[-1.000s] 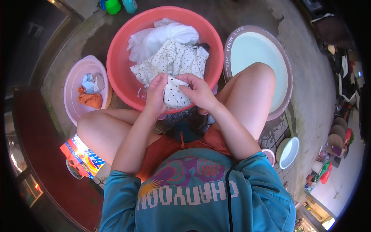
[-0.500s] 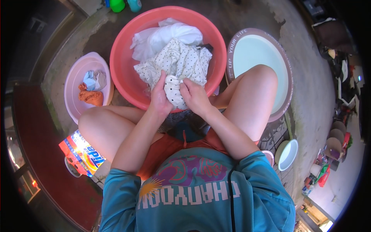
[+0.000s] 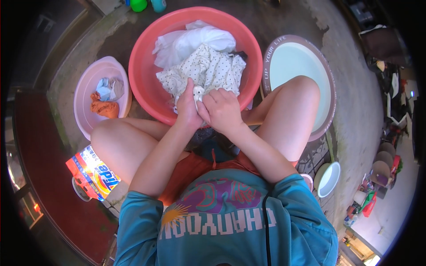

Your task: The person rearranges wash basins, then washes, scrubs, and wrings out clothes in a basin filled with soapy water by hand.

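Note:
A white garment with black polka dots (image 3: pixel 206 66) lies bunched in a large red plastic basin (image 3: pixel 141 84) in front of me. At the basin's near rim, my left hand (image 3: pixel 190 108) grips a fold of this cloth, thumb pointing away from me. My right hand (image 3: pixel 222 111) is closed on the same fold, its fingers curled over the top and pressed against the left hand. Only a small bit of the held fold shows between them. Behind the dotted garment rests a sheer white cloth (image 3: pixel 195 39), and a dark bit of fabric peeks out at its right.
On the left stands a pink basin (image 3: pixel 81 99) with small blue, grey and orange cloths (image 3: pixel 104 108). A large basin of water (image 3: pixel 301 62) is at the right, partly behind my knee. An orange detergent bag (image 3: pixel 93 173) and a small pale bowl (image 3: pixel 329 179) flank my legs.
My right hand has turned and closed over the dotted fold, moving against my left hand. Much less of the held cloth shows between my hands now.

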Motion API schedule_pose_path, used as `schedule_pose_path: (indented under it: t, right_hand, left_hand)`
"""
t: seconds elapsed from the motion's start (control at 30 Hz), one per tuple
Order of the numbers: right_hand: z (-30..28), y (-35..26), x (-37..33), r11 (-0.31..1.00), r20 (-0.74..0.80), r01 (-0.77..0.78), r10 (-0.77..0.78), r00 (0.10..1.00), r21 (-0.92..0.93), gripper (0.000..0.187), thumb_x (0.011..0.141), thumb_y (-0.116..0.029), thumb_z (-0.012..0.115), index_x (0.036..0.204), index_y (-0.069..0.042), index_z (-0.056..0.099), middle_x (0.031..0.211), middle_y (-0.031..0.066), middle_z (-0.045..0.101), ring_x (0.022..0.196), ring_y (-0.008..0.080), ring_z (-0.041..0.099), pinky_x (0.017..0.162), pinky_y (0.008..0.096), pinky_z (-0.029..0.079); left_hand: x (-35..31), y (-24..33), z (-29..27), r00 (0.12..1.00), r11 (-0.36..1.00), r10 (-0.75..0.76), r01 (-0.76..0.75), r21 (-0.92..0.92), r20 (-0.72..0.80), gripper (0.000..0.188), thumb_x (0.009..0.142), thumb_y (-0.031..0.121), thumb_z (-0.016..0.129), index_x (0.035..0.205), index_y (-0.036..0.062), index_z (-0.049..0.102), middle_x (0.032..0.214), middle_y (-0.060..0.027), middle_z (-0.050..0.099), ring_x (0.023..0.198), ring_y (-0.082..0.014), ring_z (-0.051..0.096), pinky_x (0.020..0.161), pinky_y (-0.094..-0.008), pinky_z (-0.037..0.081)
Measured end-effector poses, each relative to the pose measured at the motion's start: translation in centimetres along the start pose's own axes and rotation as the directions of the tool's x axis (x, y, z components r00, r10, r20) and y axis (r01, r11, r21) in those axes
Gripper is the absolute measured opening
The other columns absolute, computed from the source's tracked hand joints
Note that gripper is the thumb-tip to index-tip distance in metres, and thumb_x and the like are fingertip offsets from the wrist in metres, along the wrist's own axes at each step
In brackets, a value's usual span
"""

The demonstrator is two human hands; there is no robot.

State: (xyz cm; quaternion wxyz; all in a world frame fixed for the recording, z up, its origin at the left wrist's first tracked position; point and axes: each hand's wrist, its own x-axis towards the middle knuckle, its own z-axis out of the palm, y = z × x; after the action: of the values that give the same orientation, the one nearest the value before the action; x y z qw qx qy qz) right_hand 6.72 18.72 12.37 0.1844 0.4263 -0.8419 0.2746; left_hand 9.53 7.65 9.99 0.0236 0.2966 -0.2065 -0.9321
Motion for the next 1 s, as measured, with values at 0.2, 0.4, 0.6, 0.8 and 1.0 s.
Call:
schedule_pose_path:
  t: [0.2, 0.4, 0.6, 0.8, 1.0]
  right_hand:
    - [1.8, -0.1, 0.6, 0.944, 0.158, -0.323, 0.308, 0.938, 0.074, 0.028, 0.085, -0.028, 0.057, 0.070, -0.005, 0.058, 0.061, 0.0139, 0.057, 0.057, 0.0322, 0.058, 0.054, 0.0443, 0.045]
    - [2.7, -0.3, 2.0, 0.846, 0.242, -0.533, 0.520, 0.819, -0.014, 0.040, 0.090, -0.038, 0.051, 0.070, -0.004, 0.059, 0.061, 0.0178, 0.060, 0.056, 0.0373, 0.060, 0.053, 0.0466, 0.047]
    - [2.2, 0.1, 1.4, 0.754, 0.223, -0.625, 0.586, 0.779, 0.202, 0.041, 0.092, -0.037, 0.051, 0.071, -0.002, 0.057, 0.064, 0.0210, 0.060, 0.061, 0.0412, 0.059, 0.057, 0.0473, 0.047]
    - [1.8, 0.7, 1.7, 0.931, 0.047, -0.341, 0.337, 0.940, 0.128, 0.037, 0.091, -0.032, 0.054, 0.067, -0.004, 0.055, 0.062, 0.0160, 0.058, 0.058, 0.0352, 0.058, 0.054, 0.0459, 0.045]
    - [2.9, -0.1, 3.0, 0.967, 0.058, -0.255, 0.256, 0.965, -0.016, 0.033, 0.088, -0.027, 0.057, 0.062, -0.007, 0.055, 0.057, 0.0123, 0.055, 0.052, 0.0284, 0.057, 0.048, 0.0375, 0.046]
  left_hand:
    - [0.5, -0.1, 0.1, 0.975, 0.996, 0.045, -0.027, 0.083, -0.218, 0.039, 0.091, 0.034, 0.058, 0.113, 0.0017, 0.053, 0.100, -0.0075, 0.059, 0.091, -0.0199, 0.058, 0.079, -0.0362, 0.048]
    - [1.3, 0.6, 0.1, 0.974, 0.996, 0.066, -0.050, 0.078, -0.215, 0.036, 0.094, 0.035, 0.053, 0.106, 0.0004, 0.055, 0.097, -0.0077, 0.059, 0.088, -0.0177, 0.059, 0.076, -0.0313, 0.049]
    - [1.5, 0.4, -0.5, 0.987, 0.992, 0.114, -0.107, 0.070, -0.111, 0.041, 0.097, 0.034, 0.049, 0.116, -0.0010, 0.052, 0.108, -0.0103, 0.060, 0.095, -0.0201, 0.060, 0.082, -0.0335, 0.049]
    - [1.3, 1.2, 0.0, 0.995, 1.000, 0.009, -0.010, -0.003, -0.097, 0.042, 0.096, 0.036, 0.049, 0.117, -0.0003, 0.052, 0.107, -0.0096, 0.060, 0.095, -0.0202, 0.059, 0.083, -0.0346, 0.048]
    - [1.4, 0.7, 0.5, 0.981, 0.995, 0.048, -0.031, 0.094, -0.188, 0.037, 0.094, 0.036, 0.053, 0.107, 0.0009, 0.055, 0.095, -0.0066, 0.059, 0.085, -0.0179, 0.058, 0.076, -0.0337, 0.048]
